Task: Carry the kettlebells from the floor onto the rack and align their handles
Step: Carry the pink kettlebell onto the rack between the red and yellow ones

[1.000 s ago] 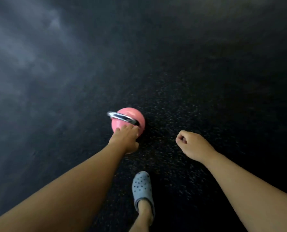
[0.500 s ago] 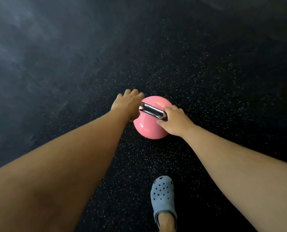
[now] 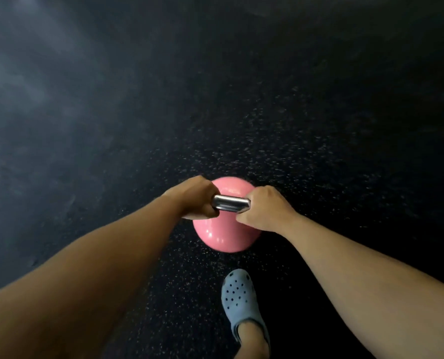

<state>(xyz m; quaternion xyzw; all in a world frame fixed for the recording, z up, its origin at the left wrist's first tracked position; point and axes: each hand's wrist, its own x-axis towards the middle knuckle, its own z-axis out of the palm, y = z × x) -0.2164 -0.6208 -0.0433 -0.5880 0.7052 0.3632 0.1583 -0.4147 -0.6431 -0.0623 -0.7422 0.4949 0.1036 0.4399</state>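
Observation:
A pink kettlebell (image 3: 223,234) with a shiny steel handle (image 3: 231,203) is at the centre of the head view, over the dark floor. My left hand (image 3: 193,198) is closed around the left end of the handle. My right hand (image 3: 263,208) grips the right end. Only the short middle stretch of the handle shows between the two fists. Whether the bell rests on the floor or hangs just above it I cannot tell. No rack is in view.
Black rubber flooring with pale speckles (image 3: 293,141) fills the view. My foot in a grey-blue perforated clog (image 3: 240,299) stands just below the kettlebell, close to it.
One second ago only my left hand touched the handle. My right hand then came in and closed on it. Both hands now grip it, and the bell sits nearer to me.

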